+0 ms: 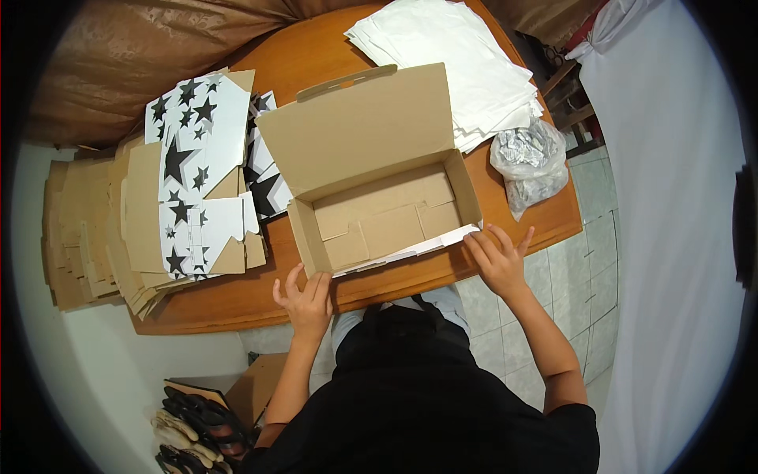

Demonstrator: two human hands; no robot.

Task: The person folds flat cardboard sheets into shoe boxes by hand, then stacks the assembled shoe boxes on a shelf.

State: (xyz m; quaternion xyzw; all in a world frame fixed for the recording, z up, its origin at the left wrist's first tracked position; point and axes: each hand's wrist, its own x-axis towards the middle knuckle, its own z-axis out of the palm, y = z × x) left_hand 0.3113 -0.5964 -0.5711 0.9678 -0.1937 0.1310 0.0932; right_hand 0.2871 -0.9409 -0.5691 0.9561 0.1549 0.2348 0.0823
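Observation:
A brown cardboard box [395,221] stands on the table before me, its lid [359,126] raised and leaning back. White shows along its low front edge, and its inside holds nothing. At the near left corner, my left hand [306,304] pinches the front wall with thumb and fingertips. My right hand [499,261] holds the near right corner, some fingers on the edge and others raised away from it. Parts of the fingertips behind the front wall are hidden.
Flat cardboard blanks [146,205], some white with black stars, are stacked at the left. White paper sheets [458,63] lie at the back right, beside a clear plastic bag [530,162] of small packets. Shoes [197,426] sit on the floor, lower left. A white curtain [671,237] hangs at the right.

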